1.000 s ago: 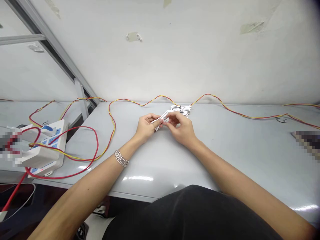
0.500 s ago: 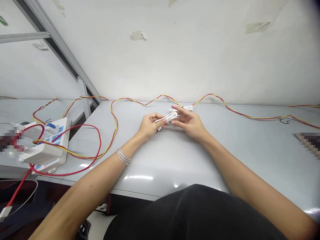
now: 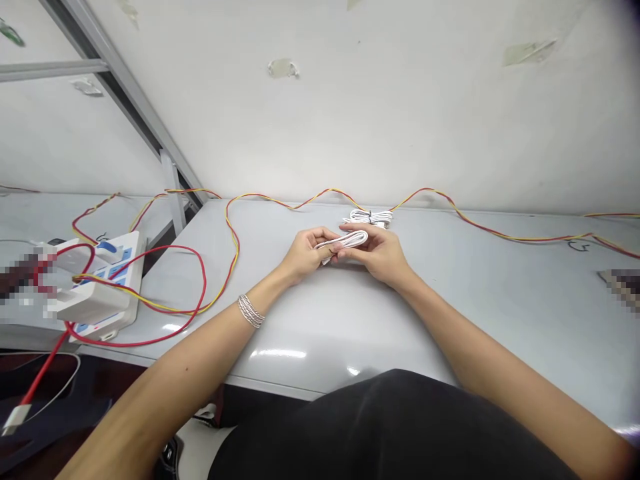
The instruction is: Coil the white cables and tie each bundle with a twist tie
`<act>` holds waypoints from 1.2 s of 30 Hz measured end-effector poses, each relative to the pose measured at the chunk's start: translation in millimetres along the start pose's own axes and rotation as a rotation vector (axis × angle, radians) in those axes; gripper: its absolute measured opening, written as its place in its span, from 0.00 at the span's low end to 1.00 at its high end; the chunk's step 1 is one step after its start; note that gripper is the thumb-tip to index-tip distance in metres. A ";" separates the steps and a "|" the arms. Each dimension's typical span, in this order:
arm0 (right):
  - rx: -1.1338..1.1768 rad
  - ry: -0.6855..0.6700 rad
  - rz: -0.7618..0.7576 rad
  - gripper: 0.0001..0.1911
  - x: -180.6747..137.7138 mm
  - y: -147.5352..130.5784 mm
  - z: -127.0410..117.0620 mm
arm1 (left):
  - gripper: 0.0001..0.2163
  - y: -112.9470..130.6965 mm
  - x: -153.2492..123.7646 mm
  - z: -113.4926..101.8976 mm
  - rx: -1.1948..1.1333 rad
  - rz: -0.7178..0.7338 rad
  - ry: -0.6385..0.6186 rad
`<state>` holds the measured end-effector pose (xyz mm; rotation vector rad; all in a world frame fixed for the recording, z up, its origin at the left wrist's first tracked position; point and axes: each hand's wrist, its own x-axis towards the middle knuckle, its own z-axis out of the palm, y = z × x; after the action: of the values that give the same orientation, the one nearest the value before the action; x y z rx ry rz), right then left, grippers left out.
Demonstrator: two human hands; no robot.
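Note:
A white cable (image 3: 356,238), folded into a flat looped bundle, is held above the grey table (image 3: 300,320). My left hand (image 3: 309,253) pinches its left end between thumb and fingers. From the other side my right hand (image 3: 381,252) closes on the bundle, its thumb against the loops and its fingers partly hidden behind them. Just beyond my hands lies a second white cable bundle (image 3: 371,217), bound in the middle with a dark tie.
A red and yellow twisted wire (image 3: 440,195) runs along the wall's foot. On the left stands a power strip (image 3: 131,277) with adapters (image 3: 90,303) and a looping red cable (image 3: 204,280). Two small dark ties (image 3: 577,246) lie at right, near a blurred-out object (image 3: 623,287).
My right fingers have come down from above the folded cable and closed on it. The tied bundle behind shows more fully. The view has shifted slightly.

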<state>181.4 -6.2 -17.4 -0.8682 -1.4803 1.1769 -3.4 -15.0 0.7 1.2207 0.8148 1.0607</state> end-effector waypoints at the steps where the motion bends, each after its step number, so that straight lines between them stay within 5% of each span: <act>1: -0.055 0.033 -0.047 0.26 0.1 1.3 0.8 | 0.19 0.1 0.2 0.0 -0.002 -0.003 -0.001; 12: -0.385 0.051 -0.290 0.19 -2.7 -1.4 1.5 | 0.21 -2.1 1.4 -1.1 0.002 0.019 0.044; 25: -0.504 -0.008 -0.371 0.05 -1.5 -2.8 -0.6 | 0.22 -5.2 2.8 -3.4 0.033 -0.024 0.157; 36: -0.572 0.019 -0.430 0.06 -3.2 -2.6 1.4 | 0.19 -4.0 1.6 -1.7 -0.077 -0.031 0.134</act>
<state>181.0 -10.2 -15.7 -0.8640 -1.9075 0.4277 -3.6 -13.0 -3.5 1.0778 0.8855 1.1473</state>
